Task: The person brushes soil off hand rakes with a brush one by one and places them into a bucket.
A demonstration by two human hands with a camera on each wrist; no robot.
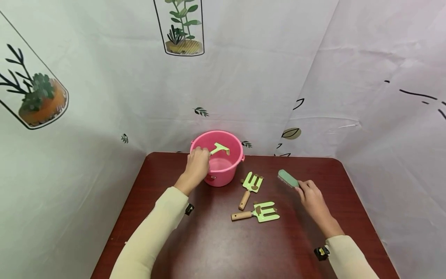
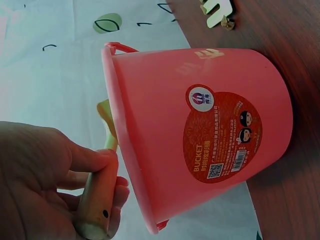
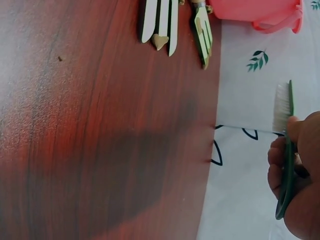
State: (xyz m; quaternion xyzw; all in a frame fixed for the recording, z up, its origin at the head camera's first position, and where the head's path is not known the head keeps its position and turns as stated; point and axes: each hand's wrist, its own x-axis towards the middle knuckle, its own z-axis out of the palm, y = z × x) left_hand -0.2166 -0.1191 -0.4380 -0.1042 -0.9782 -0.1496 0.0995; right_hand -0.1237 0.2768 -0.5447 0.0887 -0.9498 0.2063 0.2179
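Note:
My left hand grips the wooden handle of a small garden tool with a light green, forked-out head. The head hangs over the mouth of a pink bucket; in the left wrist view the handle lies beside the bucket's rim, with the head partly hidden behind it. Out to the right, my right hand holds a green brush by its handle, above the table. The white bristles show in the right wrist view, pointing away from the palm.
Two green garden forks with wooden handles lie on the dark red table: one fork close to the bucket, the other fork nearer me. Brown bits cling to their tines. A white printed cloth hangs behind the table and at both sides.

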